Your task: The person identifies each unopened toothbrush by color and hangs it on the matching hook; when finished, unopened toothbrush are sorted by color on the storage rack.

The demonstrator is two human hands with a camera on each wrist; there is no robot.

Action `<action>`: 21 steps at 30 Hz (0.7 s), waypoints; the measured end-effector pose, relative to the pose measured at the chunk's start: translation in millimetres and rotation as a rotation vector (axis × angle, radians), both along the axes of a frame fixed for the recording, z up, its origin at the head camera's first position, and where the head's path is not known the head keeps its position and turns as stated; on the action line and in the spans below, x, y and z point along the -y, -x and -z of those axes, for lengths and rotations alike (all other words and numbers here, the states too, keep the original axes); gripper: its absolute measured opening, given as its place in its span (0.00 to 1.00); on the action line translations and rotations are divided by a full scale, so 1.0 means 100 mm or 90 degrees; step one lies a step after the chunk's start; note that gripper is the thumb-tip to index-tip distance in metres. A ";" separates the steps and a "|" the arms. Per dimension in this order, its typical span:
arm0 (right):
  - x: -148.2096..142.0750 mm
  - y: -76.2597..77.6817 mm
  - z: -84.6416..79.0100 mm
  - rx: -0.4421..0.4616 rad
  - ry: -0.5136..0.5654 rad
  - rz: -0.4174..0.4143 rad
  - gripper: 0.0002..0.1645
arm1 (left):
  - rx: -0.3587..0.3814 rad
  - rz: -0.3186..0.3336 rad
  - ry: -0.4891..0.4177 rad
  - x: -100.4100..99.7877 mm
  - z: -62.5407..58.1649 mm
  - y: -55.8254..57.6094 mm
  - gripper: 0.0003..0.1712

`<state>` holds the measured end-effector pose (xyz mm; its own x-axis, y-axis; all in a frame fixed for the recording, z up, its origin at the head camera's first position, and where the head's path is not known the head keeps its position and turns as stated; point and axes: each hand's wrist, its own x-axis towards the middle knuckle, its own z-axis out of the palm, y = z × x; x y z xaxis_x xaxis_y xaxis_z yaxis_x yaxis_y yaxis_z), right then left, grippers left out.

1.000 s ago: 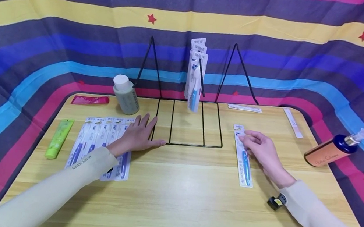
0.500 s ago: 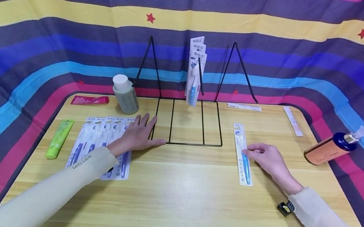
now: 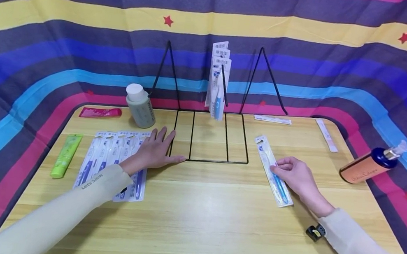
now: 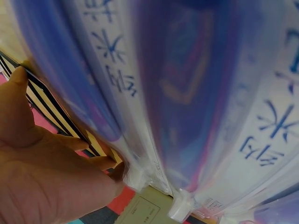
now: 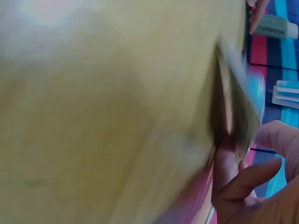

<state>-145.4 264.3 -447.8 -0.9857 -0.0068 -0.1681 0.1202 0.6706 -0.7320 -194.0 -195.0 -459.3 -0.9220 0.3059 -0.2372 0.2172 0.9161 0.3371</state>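
In the head view my right hand (image 3: 296,177) pinches the edge of a packaged blue toothbrush (image 3: 281,190) at the table's right side. The pack slants, its lower end angled to the right; the right wrist view shows it blurred and raised off the wood. My left hand (image 3: 153,151) lies with fingers spread at the left side of a black wire display rack (image 3: 218,161), thumb at its front bar. Several blue toothbrush packs (image 3: 220,89) hang from the rack's middle hook. Under my left forearm lies a row of purple toothbrush packs (image 3: 103,149).
A grey-green bottle (image 3: 141,110) with a white cap stands behind my left hand. A red tube (image 3: 100,112) and a green tube (image 3: 66,156) lie at left. At right are an orange pump bottle (image 3: 367,167) and two thin flat packs, one along the back edge (image 3: 273,120).
My right hand has slid down along the blue toothbrush pack and now pinches it. The pack has turned, its top swinging left and its bottom right. The left hand stays put.
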 end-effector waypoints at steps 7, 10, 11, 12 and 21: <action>0.14 -0.02 -0.03 -0.001 0.167 0.019 0.26 | -0.001 0.004 -0.001 0.00 0.02 0.02 0.66; 0.28 -0.05 -0.11 -0.006 0.256 0.023 0.24 | 0.005 0.001 -0.002 -0.02 -0.03 0.01 0.66; 0.34 -0.06 -0.13 -0.010 0.283 0.020 0.24 | 0.007 0.000 -0.002 -0.02 -0.05 0.00 0.66; 0.40 -0.07 -0.16 -0.016 0.306 0.015 0.23 | 0.010 -0.002 -0.001 -0.03 -0.05 0.00 0.66; 0.88 -0.20 -0.43 -0.156 0.454 -0.074 0.15 | 0.014 0.003 0.005 -0.01 -0.04 0.01 0.68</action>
